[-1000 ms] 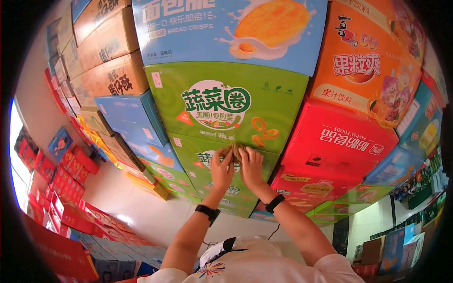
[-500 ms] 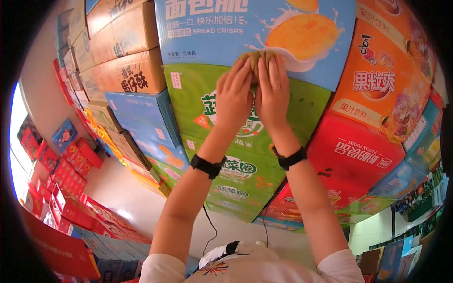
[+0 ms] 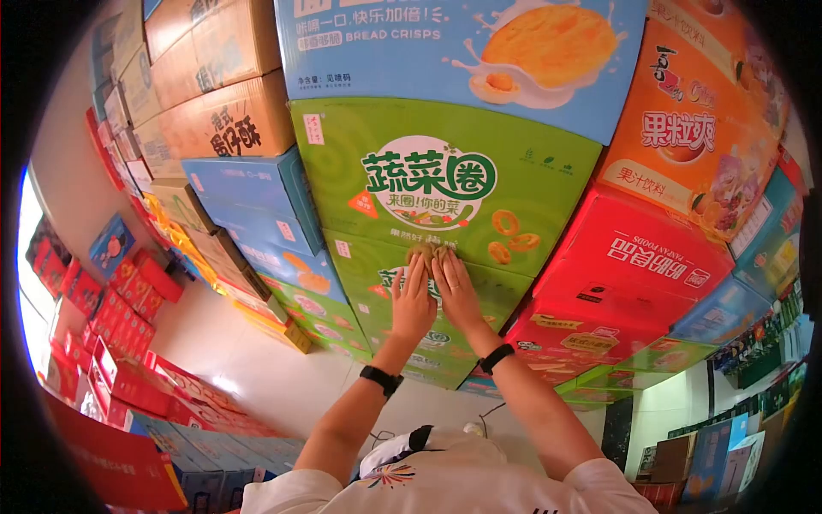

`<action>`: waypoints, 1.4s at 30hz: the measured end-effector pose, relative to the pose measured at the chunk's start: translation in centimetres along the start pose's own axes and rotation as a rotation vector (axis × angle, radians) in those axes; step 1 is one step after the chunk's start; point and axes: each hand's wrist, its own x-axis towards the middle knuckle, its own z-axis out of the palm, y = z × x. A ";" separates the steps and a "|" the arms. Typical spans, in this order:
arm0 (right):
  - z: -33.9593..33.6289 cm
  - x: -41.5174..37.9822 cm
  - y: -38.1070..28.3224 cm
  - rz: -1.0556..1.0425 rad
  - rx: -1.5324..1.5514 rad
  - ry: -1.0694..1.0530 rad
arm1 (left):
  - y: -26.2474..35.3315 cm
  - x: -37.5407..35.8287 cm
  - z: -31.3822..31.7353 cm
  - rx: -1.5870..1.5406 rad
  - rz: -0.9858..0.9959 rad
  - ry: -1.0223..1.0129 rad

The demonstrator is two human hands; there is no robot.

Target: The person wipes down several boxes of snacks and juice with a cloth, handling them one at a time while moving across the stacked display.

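My left hand (image 3: 413, 300) and my right hand (image 3: 455, 289) are side by side with fingers bent together. Between their fingertips is a small crumpled olive-brown cloth (image 3: 425, 251), mostly hidden by the fingers. It touches a stack of green cartons, near the seam under the large upper green carton (image 3: 334, 180) with white-ringed Chinese lettering and ring snacks. Above that carton sits a blue bread crisps carton (image 3: 385, 73). Black bands circle both wrists.
Orange drink cartons (image 3: 638, 137) and red cartons (image 3: 582, 257) stack up on the right. At left are brown cartons (image 3: 244, 111) and blue cartons (image 3: 248, 193). Several red boxes (image 3: 128, 300) stand farther left, across the pale floor (image 3: 214, 343).
Both hands have moved down with the cloth, from the seam between the blue and green cartons to the lower edge of the upper green carton. Its printed front is now uncovered.
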 end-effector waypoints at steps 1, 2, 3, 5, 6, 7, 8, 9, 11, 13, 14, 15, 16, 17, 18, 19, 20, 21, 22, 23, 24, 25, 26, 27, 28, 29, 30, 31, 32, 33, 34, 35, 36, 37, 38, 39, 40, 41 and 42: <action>-0.2 -0.1 -0.4 0.047 0.125 0.004 | 0.0 -0.4 0.0 -0.001 0.002 0.007; -0.6 -0.3 -0.7 0.049 0.210 0.023 | -0.1 -0.7 0.0 -0.072 -0.010 -0.011; -0.8 -0.5 -1.2 0.038 0.206 0.027 | -0.2 -0.8 -0.1 -0.142 -0.023 -0.027; -1.3 -0.9 -1.8 0.078 0.339 0.013 | -0.2 -0.3 -1.0 -0.179 -0.001 0.028; -2.4 0.2 -2.3 0.067 0.379 0.049 | 0.0 0.4 -2.0 -0.218 -0.007 0.070; -3.3 1.4 -2.3 0.066 0.386 0.036 | 0.3 0.9 -3.3 -0.255 -0.017 0.102; -4.0 3.1 -2.0 -0.005 0.360 0.126 | 0.6 2.5 -4.8 -0.311 0.007 0.148; -4.9 5.0 -1.8 -0.071 0.336 0.215 | 0.8 4.3 -6.3 -0.290 0.051 0.207; -8.8 10.5 -1.3 -0.219 0.243 0.340 | 1.2 8.6 -9.3 -0.202 0.154 0.346; -12.4 15.9 -1.1 -0.313 0.116 0.472 | 2.1 13.3 -12.0 -0.097 0.213 0.479; -13.9 18.0 -1.1 -0.304 0.058 0.513 | 2.8 15.3 -12.8 -0.057 0.210 0.529; -14.7 19.5 -1.0 -0.296 -0.002 0.555 | 3.4 17.1 -13.3 -0.055 0.212 0.521; -14.9 20.7 -0.4 -0.292 -0.001 0.556 | 4.2 18.9 -13.6 -0.069 0.223 0.573; -15.1 21.8 0.4 -0.269 -0.055 0.606 | 4.7 20.1 -13.5 -0.085 0.236 0.629; -15.4 22.4 0.9 -0.249 -0.112 0.658 | 4.8 20.7 -12.9 -0.086 0.242 0.634; -15.0 22.2 1.5 -0.252 -0.117 0.663 | 4.6 21.1 -11.8 -0.049 0.235 0.599; -14.1 21.7 2.2 -0.254 -0.075 0.630 | 4.3 21.3 -10.7 -0.012 0.228 0.563; -13.3 21.0 2.7 -0.254 -0.032 0.598 | 4.2 20.8 -10.0 -0.012 0.233 0.566; -12.8 19.8 2.1 -0.226 0.075 0.545 | 4.0 19.6 -9.3 -0.056 0.210 0.563; -11.9 18.3 1.8 -0.200 0.106 0.504 | 3.9 18.4 -8.6 -0.100 0.188 0.563; -10.6 16.5 1.8 -0.171 0.137 0.458 | 3.4 16.9 -7.4 -0.095 0.158 0.538; -9.3 14.7 1.6 -0.162 0.141 0.408 | 2.7 14.8 -6.0 -0.092 0.123 0.506; -7.9 12.8 1.4 -0.153 0.146 0.359 | 2.3 12.5 -4.6 -0.128 0.077 0.452; -6.4 10.6 1.1 -0.133 0.185 0.309 | 1.9 10.3 -3.4 -0.161 0.033 0.399; -4.9 8.5 0.7 -0.114 0.224 0.260 | 1.7 8.2 -2.6 -0.178 -0.004 0.347; -3.4 6.2 0.3 -0.059 0.256 0.184 | 1.5 6.2 -1.8 -0.195 -0.041 0.295; -2.2 4.2 -0.1 -0.004 0.288 0.108 | 1.0 4.3 -0.6 -0.195 -0.040 0.296; -1.3 2.5 -0.3 -0.005 0.288 0.107 | 0.3 2.3 0.7 -0.202 -0.057 0.232; -0.6 1.0 -0.2 0.009 0.289 0.020 | 0.0 1.1 1.2 -0.209 -0.075 0.168; -0.7 0.3 -0.5 0.020 0.289 -0.068 | 0.2 0.4 1.1 -0.209 -0.078 0.170; -0.6 -0.1 -0.7 0.018 0.250 -0.049 | 0.3 -0.1 1.0 -0.219 -0.090 0.128; -0.4 -0.2 -0.6 0.017 0.252 -0.051 | 0.2 -0.5 1.0 -0.229 -0.102 0.084; -0.8 0.3 -0.6 0.016 0.290 -0.027 | 0.2 -0.5 0.6 -0.229 -0.105 0.082; -1.6 1.4 -0.7 0.014 0.326 -0.001 | 0.3 0.3 0.0 -0.252 -0.098 0.114; -2.4 2.7 -0.6 0.012 0.325 0.001 | 0.2 1.5 -0.6 -0.275 -0.088 0.146; -4.4 5.1 -0.9 -0.058 0.296 0.075 | 0.5 3.4 -2.3 -0.335 -0.045 0.193; -6.3 7.7 -1.1 -0.127 0.267 0.147 | 0.9 5.9 -4.5 -0.395 -0.003 0.237; -7.9 10.2 -0.7 -0.194 0.200 0.216 | 0.9 8.3 -6.5 -0.355 0.062 0.286; -10.6 13.2 -1.2 -0.240 0.164 0.258 | 0.7 10.6 -8.3 -0.315 0.124 0.329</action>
